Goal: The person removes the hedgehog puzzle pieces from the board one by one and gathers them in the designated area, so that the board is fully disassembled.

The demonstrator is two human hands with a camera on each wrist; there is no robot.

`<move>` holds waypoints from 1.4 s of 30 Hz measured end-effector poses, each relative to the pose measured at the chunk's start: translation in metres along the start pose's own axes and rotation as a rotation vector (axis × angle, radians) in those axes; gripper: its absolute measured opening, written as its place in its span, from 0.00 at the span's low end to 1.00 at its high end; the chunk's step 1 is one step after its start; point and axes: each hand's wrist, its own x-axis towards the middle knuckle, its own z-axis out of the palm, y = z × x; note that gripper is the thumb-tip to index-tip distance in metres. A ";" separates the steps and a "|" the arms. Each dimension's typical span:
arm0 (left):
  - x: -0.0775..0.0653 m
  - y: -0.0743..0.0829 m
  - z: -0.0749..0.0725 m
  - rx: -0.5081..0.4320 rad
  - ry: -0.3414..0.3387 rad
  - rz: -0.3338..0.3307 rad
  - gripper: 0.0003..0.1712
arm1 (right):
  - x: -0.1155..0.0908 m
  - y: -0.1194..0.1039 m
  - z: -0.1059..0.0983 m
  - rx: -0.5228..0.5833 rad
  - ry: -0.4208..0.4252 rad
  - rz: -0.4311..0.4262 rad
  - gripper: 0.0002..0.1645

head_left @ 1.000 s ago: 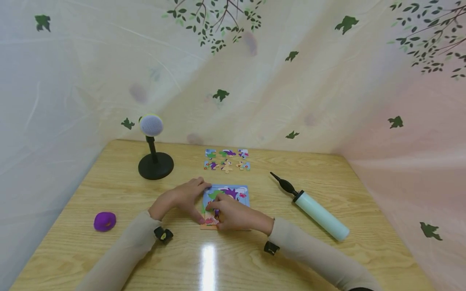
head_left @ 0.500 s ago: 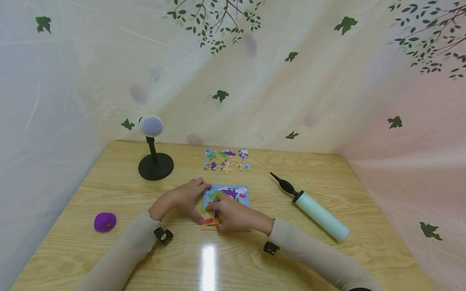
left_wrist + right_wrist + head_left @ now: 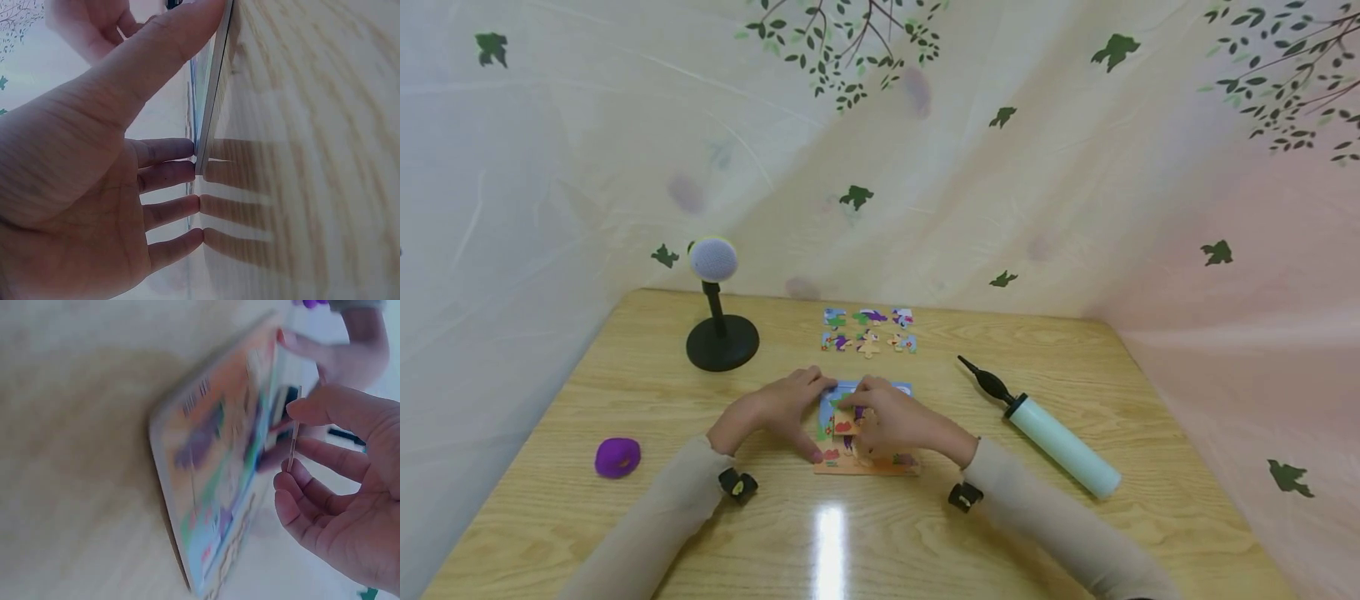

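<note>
A jigsaw puzzle board with a cartoon picture lies on the table. My left hand spans its left side, fingers nearly straight, with the thumb by the near corner and fingertips at the far corner. Over the board, my right hand pinches a puzzle piece with orange and red on its face. The right wrist view shows this piece edge-on as a thin strip between thumb and fingers, raised off the board. Part of the board's picture is hidden under the right hand.
Several loose puzzle pieces lie in two rows beyond the board. A microphone-shaped object on a black round base stands back left. A purple lump lies at left, and a pale-green hand pump at right.
My right hand has lifted a puzzle piece from the lower left of the board and moved it slightly away and right. My left hand stays at the board's left side.
</note>
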 end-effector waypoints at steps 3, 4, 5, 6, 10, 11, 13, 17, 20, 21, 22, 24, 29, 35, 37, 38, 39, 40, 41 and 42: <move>0.001 -0.001 0.001 -0.005 0.003 -0.001 0.66 | 0.005 0.008 -0.009 0.010 0.036 0.022 0.32; 0.001 -0.001 0.001 -0.007 0.002 -0.002 0.66 | 0.007 0.011 -0.012 0.007 0.051 0.024 0.32; 0.001 -0.001 0.001 -0.007 0.001 -0.003 0.66 | 0.010 0.014 -0.014 0.008 0.063 0.026 0.31; 0.001 -0.001 0.001 -0.008 0.001 -0.003 0.66 | 0.013 0.017 -0.017 0.013 0.075 0.026 0.30; 0.001 -0.002 0.001 0.000 0.001 -0.007 0.66 | 0.026 0.028 -0.024 0.012 0.108 0.021 0.26; 0.002 -0.002 0.001 0.005 0.002 -0.007 0.66 | 0.030 0.031 -0.025 0.018 0.112 0.024 0.26; 0.002 -0.002 0.001 0.012 0.002 -0.004 0.67 | 0.038 0.035 -0.026 0.016 0.120 0.027 0.26; 0.001 -0.001 0.001 0.018 0.003 0.009 0.68 | 0.053 0.042 -0.025 0.019 0.121 0.036 0.24; 0.000 -0.001 0.001 0.009 0.004 0.011 0.68 | 0.061 0.044 -0.024 0.030 0.110 0.031 0.22; 0.000 -0.001 0.001 0.006 0.004 0.010 0.68 | 0.063 0.045 -0.023 0.034 0.107 0.030 0.22; 0.000 -0.001 0.001 0.003 0.004 0.010 0.68 | 0.065 0.045 -0.023 0.040 0.103 0.025 0.21; 0.001 -0.001 0.001 -0.002 0.003 0.005 0.68 | 0.069 0.045 -0.022 0.057 0.091 0.027 0.21; 0.000 -0.003 0.001 -0.003 0.007 0.016 0.67 | 0.076 0.046 -0.019 0.066 0.077 0.053 0.20; 0.000 -0.004 0.001 -0.004 0.001 0.015 0.67 | 0.083 0.049 -0.016 0.052 0.076 0.052 0.18; 0.000 -0.004 0.001 -0.003 -0.004 0.012 0.67 | 0.086 0.050 -0.015 0.046 0.071 0.041 0.17; 0.000 -0.004 0.002 -0.003 -0.003 0.012 0.67 | 0.087 0.051 -0.014 0.040 0.067 0.040 0.17; 0.000 -0.004 0.002 -0.003 -0.004 0.012 0.67 | 0.088 0.051 -0.014 0.038 0.065 0.042 0.17; 0.000 -0.004 0.002 -0.004 -0.005 0.011 0.67 | 0.088 0.051 -0.013 0.039 0.061 0.042 0.18; 0.000 -0.004 0.001 -0.003 -0.006 0.009 0.68 | 0.089 0.051 -0.013 0.041 0.060 0.044 0.18; 0.000 -0.004 0.001 -0.001 -0.007 0.006 0.68 | 0.089 0.051 -0.013 0.043 0.060 0.049 0.18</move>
